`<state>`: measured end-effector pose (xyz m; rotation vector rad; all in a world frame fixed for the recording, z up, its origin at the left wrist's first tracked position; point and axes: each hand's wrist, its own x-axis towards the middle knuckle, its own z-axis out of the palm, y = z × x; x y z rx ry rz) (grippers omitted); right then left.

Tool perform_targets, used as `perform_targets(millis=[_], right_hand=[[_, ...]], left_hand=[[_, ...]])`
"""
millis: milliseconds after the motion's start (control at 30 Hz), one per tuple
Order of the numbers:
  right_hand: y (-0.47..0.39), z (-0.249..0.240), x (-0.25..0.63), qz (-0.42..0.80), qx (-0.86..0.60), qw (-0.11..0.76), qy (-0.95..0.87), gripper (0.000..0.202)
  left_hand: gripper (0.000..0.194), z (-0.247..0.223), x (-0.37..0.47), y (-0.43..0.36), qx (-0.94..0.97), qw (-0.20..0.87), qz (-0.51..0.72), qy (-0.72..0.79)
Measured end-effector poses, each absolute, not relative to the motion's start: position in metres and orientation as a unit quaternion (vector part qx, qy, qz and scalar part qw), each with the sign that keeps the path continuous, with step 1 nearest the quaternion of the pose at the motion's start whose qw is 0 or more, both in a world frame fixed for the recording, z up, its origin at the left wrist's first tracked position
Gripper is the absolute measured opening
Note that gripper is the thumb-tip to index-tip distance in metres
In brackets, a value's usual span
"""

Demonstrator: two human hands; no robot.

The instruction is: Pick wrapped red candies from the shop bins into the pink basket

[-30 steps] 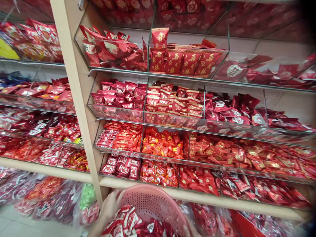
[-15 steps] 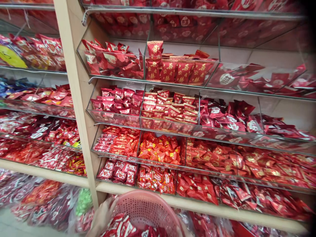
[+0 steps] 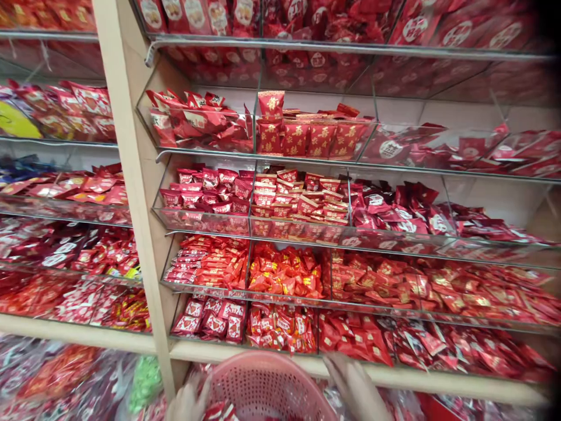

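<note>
At the bottom of the view is a pink plastic basket (image 3: 272, 374) with a perforated wall; red-and-white wrapped packets (image 3: 221, 411) lie inside it. My left hand (image 3: 189, 403) grips the basket's left rim, its lower part cut off by the frame edge. Apart from the rim on the other side, my right hand (image 3: 353, 386) is slightly blurred, with fingers stretched out and nothing in them. It is close to the wooden shelf edge, below a bin of red packets (image 3: 353, 336).
Tiered clear-fronted bins (image 3: 298, 228) full of red wrapped packets rise ahead. A wooden upright (image 3: 131, 175) divides them from more bins on the left. Filled plastic bags (image 3: 65, 374), one with green contents (image 3: 145, 380), lie under the lower wooden ledge (image 3: 438, 380).
My right hand has come off the basket's right side and risen toward the shelf edge. The view has tilted up, so shelves and basket sit lower in it.
</note>
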<state>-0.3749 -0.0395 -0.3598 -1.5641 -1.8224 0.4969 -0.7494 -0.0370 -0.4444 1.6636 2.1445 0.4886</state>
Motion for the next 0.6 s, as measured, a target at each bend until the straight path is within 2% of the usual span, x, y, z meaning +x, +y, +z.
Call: perform_targets(millis=[133, 233, 367, 500, 600], right_hand=[[-0.003, -0.263, -0.400, 0.056, -0.477, 0.354, -0.803, 0.032], [0.025, -0.217, -0.421, -0.034, -0.427, 0.361, -0.829, 0.030], [0.057, -0.202, -0.438, -0.110, -0.422, 0.324, -0.840, 0.029], [0.070, -0.208, -0.444, -0.131, -0.437, 0.310, -0.834, 0.021], [0.071, -0.211, -0.445, -0.136, -0.437, 0.319, -0.830, 0.023]], left_hand=[[0.049, -0.447, -0.752, -0.037, 0.600, 0.200, 0.174, 0.755], [0.047, -0.446, -0.753, -0.038, 0.607, 0.197, 0.193, 0.745], [0.046, -0.443, -0.755, -0.041, 0.602, 0.190, 0.180, 0.755], [0.048, -0.441, -0.756, -0.044, 0.602, 0.187, 0.171, 0.757], [0.050, -0.438, -0.755, -0.045, 0.601, 0.184, 0.160, 0.761]])
